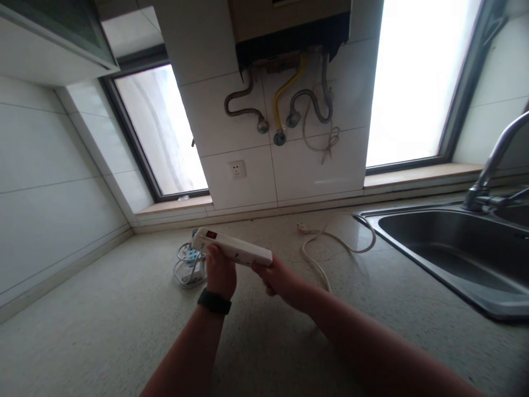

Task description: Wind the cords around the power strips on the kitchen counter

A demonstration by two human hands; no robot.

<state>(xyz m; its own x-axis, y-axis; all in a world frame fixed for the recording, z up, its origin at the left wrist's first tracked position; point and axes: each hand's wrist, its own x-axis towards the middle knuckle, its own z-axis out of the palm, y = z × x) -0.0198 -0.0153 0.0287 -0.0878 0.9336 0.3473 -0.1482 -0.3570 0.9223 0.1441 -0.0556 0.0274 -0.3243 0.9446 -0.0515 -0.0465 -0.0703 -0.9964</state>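
Note:
A white power strip (243, 249) with a red switch at its left end is held above the countertop, slightly tilted. My left hand (221, 270), with a dark watch band on the wrist, grips it near the switch, thumb on its side. The fingers of my right hand (281, 278) are closed on its right end. A pale cord (345, 246) with a plug curves over the counter to the right and passes behind my right forearm. Behind the strip's left end lies a bundled white cord with a blue-and-white socket block (190, 267), partly covered by my left hand.
A steel sink (446, 248) with a faucet (491, 160) is at the right of the counter (124, 309). On the tiled wall are a socket (237, 170), hoses under a water heater (293, 36) and a hanging cord (328, 146). Windows flank them.

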